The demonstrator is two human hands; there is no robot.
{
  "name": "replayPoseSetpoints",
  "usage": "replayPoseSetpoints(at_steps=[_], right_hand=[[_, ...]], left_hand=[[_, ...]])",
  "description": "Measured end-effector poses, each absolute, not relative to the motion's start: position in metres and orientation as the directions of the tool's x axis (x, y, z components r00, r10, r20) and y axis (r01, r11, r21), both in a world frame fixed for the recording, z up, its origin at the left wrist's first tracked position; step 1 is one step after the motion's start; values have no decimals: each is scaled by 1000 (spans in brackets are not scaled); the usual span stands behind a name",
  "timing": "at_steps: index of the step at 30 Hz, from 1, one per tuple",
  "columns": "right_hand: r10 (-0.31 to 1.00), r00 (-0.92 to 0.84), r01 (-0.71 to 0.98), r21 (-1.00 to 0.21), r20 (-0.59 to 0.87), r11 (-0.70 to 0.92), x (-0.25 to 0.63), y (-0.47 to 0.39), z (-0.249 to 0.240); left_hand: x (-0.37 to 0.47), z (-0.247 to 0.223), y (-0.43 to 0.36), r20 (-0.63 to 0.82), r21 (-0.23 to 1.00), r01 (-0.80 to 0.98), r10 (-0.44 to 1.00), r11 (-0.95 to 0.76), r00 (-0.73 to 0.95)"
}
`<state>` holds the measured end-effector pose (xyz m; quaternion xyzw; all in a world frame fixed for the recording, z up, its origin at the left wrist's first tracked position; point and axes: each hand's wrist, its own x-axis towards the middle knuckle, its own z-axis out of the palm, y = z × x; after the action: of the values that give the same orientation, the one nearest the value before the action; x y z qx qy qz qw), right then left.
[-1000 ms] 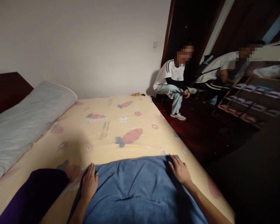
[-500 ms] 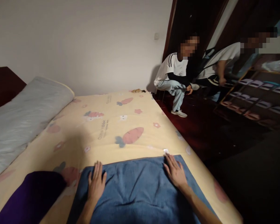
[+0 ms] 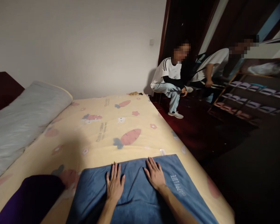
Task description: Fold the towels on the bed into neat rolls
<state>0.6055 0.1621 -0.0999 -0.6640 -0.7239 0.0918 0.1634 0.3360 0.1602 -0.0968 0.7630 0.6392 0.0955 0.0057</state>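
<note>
And at bottom centre it's the blue cloth point(image 3: 135, 189), matt, plush-looking, softly creased! Beneath it, the pale yellow bedsheet point(image 3: 144, 143), matt fabric, lightly wrinkled. Over on the left, grey bedding point(image 3: 30, 118), smooth cloth with a faint sheen; behind, a dark, wood-like headboard point(image 3: 4, 90). Smooth matt wall point(image 3: 84, 43) up top, and clear, shiny, crinkled plastic point(image 3: 266, 69) at upper right!
</note>
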Motion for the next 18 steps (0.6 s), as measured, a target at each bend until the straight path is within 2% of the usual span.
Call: replayPoseSetpoints(at_steps=[3, 8, 12, 15, 18], right_hand=[[993, -72, 925, -365, 91, 101, 610, 158, -102], [983, -32, 928, -361, 179, 96, 617, 146, -106], [987, -61, 931, -349, 149, 110, 622, 133, -104], [980, -60, 929, -350, 192, 125, 615, 117, -101], [958, -194, 901, -348, 213, 260, 597, 94, -105]], left_hand=[[330, -96, 158, 52, 140, 976, 986, -165, 159], [326, -92, 151, 156, 129, 976, 976, -173, 153], [323, -91, 137, 61, 128, 972, 979, -199, 193], [326, -89, 119, 138, 114, 967, 968, -228, 212], [335, -94, 98, 210, 86, 935, 924, -344, 320]])
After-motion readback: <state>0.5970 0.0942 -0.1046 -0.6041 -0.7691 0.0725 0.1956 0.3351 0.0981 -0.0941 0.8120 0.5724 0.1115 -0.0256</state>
